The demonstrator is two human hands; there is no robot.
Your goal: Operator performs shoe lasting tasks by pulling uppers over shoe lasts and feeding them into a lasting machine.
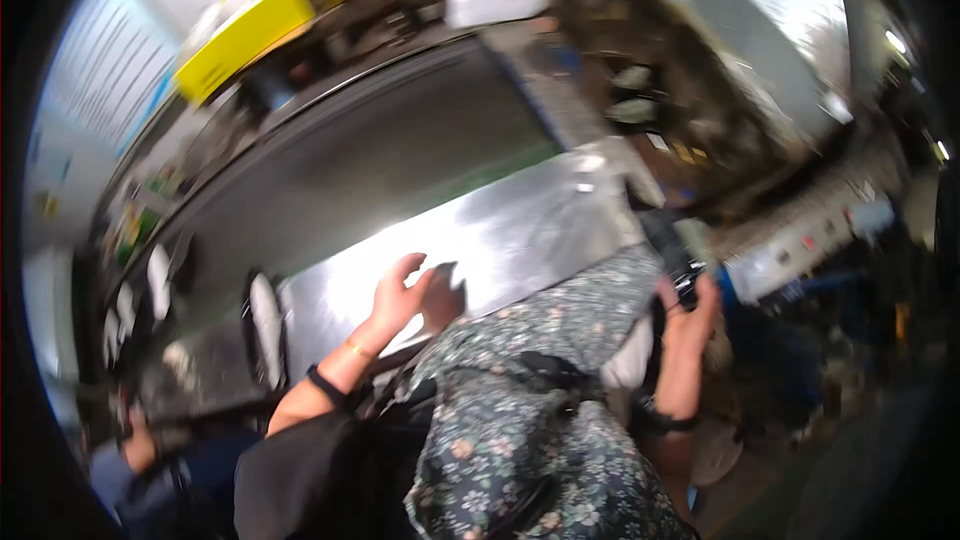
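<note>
1. While the head view is smeared by motion, I can still make out my left hand (400, 292) raised over the near edge of a shiny steel table (520, 230), with its fingers spread and curled loosely.
2. Just beside that hand's fingertips sits a small dark object (445, 285), pressed against or pinched by the fingers; the blur keeps me from telling whether the grip is truly closed on it, so I cannot tell its state.
3. Around the left wrist I see a thin gold bangle (357, 348) and, further down the forearm, a dark band (325, 385).
4. My right hand (692, 312) is lifted at the right side of the picture, its grip wrapped around a dark device (672, 258) held upright, off the table's right end.
5. Between the two arms hangs floral fabric (520, 410), grey-green with pale blossoms, covering the lower middle of the view, with a black strap (545, 370) crossing it.
6. Beyond the steel table lies a long dark flat surface (380, 150), and a yellow box (240, 40) stands on the far ledge above it.
7. White oblong pieces (265, 325) stand at the left of the table, near my left forearm.
8. At the bottom left, another person's hand (138, 448) shows, well apart from mine.
</note>
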